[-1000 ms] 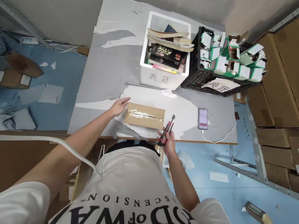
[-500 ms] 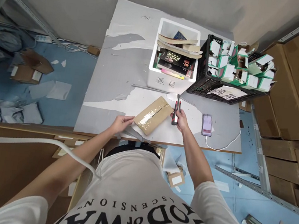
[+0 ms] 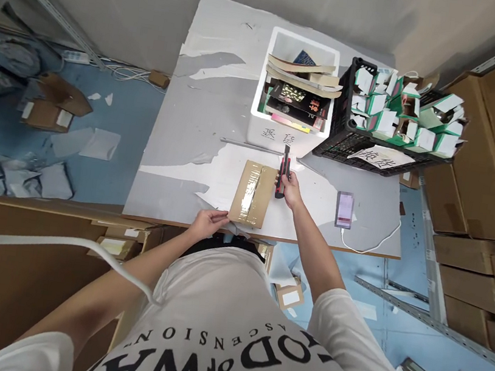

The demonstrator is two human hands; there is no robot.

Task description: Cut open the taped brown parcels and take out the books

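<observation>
A flat brown cardboard box (image 3: 261, 200), with shiny clear tape along its middle, lies near the table's front edge. My left hand (image 3: 209, 224) pinches its lower left corner between thumb and fingers. In my right hand (image 3: 291, 190) is a red and black utility knife (image 3: 282, 175), its tip directed away from me. The fingertips of that hand reach the box's right edge; whether they press on it I cannot tell.
Behind the box stand a white foam bin (image 3: 282, 136) of books and a black crate (image 3: 334, 139) of white-and-green cartons. A phone (image 3: 344, 210) on a white cable lies to the right. Torn grey covering marks the tabletop (image 3: 192, 116).
The box has turned from a slant to nearly upright in view. My left hand has shifted right and toward me; my right hand, with the utility knife, has moved left.
</observation>
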